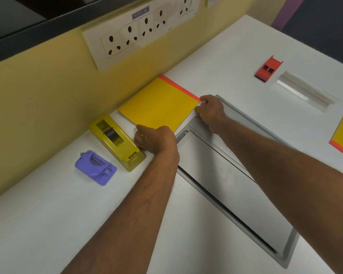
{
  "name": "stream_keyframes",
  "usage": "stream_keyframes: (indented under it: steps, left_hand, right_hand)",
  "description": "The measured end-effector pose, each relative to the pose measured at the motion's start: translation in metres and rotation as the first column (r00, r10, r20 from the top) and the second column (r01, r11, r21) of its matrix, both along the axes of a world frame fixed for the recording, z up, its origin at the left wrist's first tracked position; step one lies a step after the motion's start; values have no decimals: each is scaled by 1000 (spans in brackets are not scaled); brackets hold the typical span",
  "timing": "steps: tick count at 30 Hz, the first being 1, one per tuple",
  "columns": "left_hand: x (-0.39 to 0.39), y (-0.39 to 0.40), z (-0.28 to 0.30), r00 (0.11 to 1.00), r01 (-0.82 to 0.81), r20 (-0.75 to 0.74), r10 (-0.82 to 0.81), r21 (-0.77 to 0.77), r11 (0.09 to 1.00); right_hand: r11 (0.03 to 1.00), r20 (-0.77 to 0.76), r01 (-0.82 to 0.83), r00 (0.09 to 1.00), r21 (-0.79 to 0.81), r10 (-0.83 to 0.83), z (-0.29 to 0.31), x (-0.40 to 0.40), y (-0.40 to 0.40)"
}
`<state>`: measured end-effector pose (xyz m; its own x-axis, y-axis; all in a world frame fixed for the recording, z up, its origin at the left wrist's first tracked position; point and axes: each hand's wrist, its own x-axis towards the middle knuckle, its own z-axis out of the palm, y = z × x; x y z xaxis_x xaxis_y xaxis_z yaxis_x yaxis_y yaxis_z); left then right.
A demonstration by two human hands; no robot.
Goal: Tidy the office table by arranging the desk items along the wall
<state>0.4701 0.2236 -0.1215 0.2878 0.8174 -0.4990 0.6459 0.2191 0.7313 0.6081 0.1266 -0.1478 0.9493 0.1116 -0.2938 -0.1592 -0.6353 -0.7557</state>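
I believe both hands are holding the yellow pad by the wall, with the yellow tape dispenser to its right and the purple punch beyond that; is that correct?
Not quite: the head view shows the yellow tape dispenser to the left of the yellow pad, not its right. The rest holds: the left hand and right hand hold the pad by the wall, and the purple punch lies beyond the dispenser.

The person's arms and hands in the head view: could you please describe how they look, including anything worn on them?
Both forearms are bare as far as the frame shows: no sleeves in view. The left hand and right hand wear no gloves, and no watch, bracelet or ring is visible on the sides shown. Fine hair shows along the forearms. No markings or tattoos can be seen.
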Motion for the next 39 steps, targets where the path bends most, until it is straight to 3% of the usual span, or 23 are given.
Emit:
stream_keyframes:
  steps: [16,27,31,33,36,39]
  left_hand:
    - [-6,-6,-10,981,-16,193,18,-14,1000]
    - [-5,-9,-17,987,65,141,-71,45,997]
    - [-14,-20,-10,976,156,133,-170,107,982]
    - [-24,-33,-5,961,225,124,-246,158,961]
    - [-47,-56,3,915,352,106,-389,257,900]
    - [-76,-76,12,839,495,27,-543,373,785]
  right_hand:
    - [998,31,-52,998,-29,53,0,-4,-2]
    - [992,-10,-114,993,-60,114,3,-5,-5]
    - [992,-43,-118,992,42,120,16,-26,-12]
    - [989,32,-133,991,60,131,22,-47,-25]
    - [977,185,-199,960,-74,209,30,-89,-59]
    - [945,234,-248,926,-214,296,40,-136,-105]
